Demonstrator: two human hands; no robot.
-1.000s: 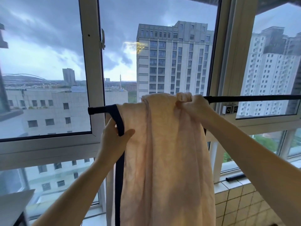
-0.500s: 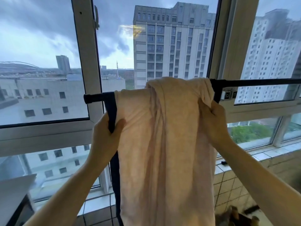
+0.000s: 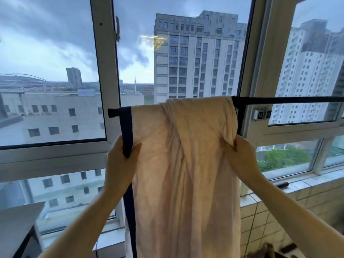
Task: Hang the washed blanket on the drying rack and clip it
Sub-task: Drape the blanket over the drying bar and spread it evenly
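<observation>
A pale peach blanket (image 3: 186,164) with a dark navy border hangs draped over a black horizontal rod (image 3: 286,100) of the drying rack, bunched in folds near the top. My left hand (image 3: 122,161) pinches the navy left edge a little below the rod. My right hand (image 3: 240,155) grips the blanket's right edge at about the same height. No clip is visible.
Large windows with white frames (image 3: 104,86) stand just behind the rod. A tiled ledge (image 3: 279,202) runs at the lower right with a dark object on it. A grey surface (image 3: 16,220) sits at the lower left.
My right hand came down from the top of the rod to the blanket's right edge. The blanket's top now lies flatter and wider over the rod. My left hand kept its hold.
</observation>
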